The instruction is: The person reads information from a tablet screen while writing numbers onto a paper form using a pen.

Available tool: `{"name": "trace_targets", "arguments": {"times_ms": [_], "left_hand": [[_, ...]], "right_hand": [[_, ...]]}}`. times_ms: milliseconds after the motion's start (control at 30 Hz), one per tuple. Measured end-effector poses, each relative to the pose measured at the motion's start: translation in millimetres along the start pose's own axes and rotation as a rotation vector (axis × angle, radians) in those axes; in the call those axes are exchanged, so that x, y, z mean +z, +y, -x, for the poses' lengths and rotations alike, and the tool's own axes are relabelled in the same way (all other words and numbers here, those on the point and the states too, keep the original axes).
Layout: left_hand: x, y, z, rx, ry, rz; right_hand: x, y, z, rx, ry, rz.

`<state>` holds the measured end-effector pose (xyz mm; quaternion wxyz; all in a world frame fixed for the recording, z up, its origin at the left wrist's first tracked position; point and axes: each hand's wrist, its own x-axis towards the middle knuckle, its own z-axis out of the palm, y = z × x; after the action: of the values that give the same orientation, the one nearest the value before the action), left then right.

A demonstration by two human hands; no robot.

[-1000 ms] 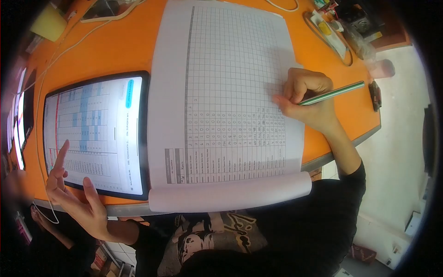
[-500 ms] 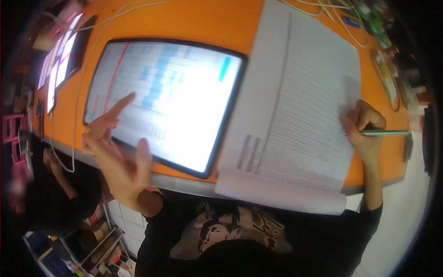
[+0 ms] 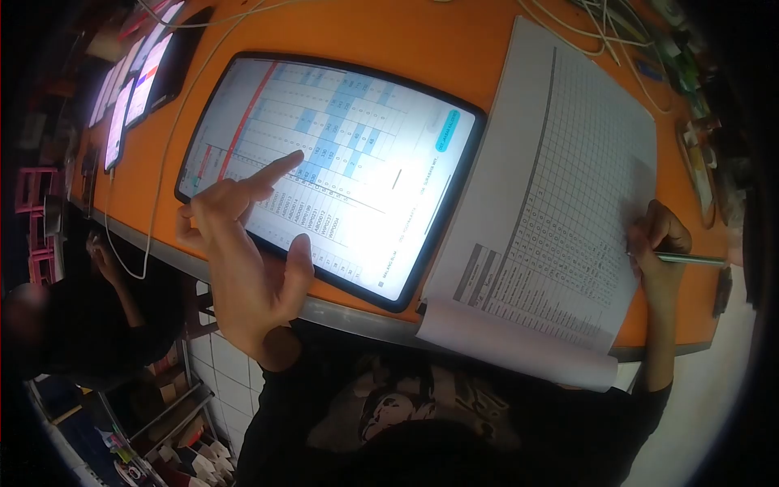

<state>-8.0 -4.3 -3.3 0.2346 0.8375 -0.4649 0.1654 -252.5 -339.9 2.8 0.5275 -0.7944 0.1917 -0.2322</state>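
Note:
A tablet (image 3: 381, 174) with a black frame lies on the orange table, its lit screen filled with a spreadsheet with blue cells and a red line. Over the screen's lower left part is my left hand (image 3: 243, 252), index finger stretched out, thumb apart and nothing held. Whether the fingertip touches the glass I cannot tell. To the tablet's right lies a pad of printed paper sheets (image 3: 568, 146), its near end rolled over the table edge, with a grid and handwritten figures. At the pad's right edge my right hand (image 3: 659, 243) is closed around a pen (image 3: 694, 260).
Several lit phones (image 3: 122, 122) sit at the far left, with a white cable (image 3: 144, 243) hanging past the table edge. More cables (image 3: 600, 28) lie behind the pad. Another person's hand (image 3: 104, 256) shows at the left, above a shelf (image 3: 154, 438) with boxes.
The view has shifted, so tablet and pad appear further right. My left index finger has moved across the screen towards the blue cells. My right hand keeps the pen at the pad's edge.

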Motion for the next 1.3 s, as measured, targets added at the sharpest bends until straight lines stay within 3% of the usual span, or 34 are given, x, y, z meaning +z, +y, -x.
{"name": "trace_targets", "arguments": {"times_ms": [300, 400, 467, 933, 1300], "left_hand": [[6.6, -7.2, -0.3, 0.059, 0.022, 0.103], [14.6, -7.1, -4.1, 0.158, 0.165, 0.22], [12.3, -6.7, -2.7, 0.116, 0.16, 0.299], [1.6, -10.8, 7.9, 0.038, 0.055, 0.018], [0.7, 0.0, 2.5, 0.012, 0.056, 0.123]], "right_hand": [[6.0, -6.3, -6.5, -0.094, -0.005, -0.035], [-0.2, -3.0, -11.4, -0.148, -0.03, -0.025], [-7.2, 2.7, -11.9, -0.148, -0.045, -0.017], [-10.2, 3.1, -11.8, -0.167, -0.099, 0.115], [-8.1, 2.3, -12.9, -0.193, -0.12, 0.162]]}}
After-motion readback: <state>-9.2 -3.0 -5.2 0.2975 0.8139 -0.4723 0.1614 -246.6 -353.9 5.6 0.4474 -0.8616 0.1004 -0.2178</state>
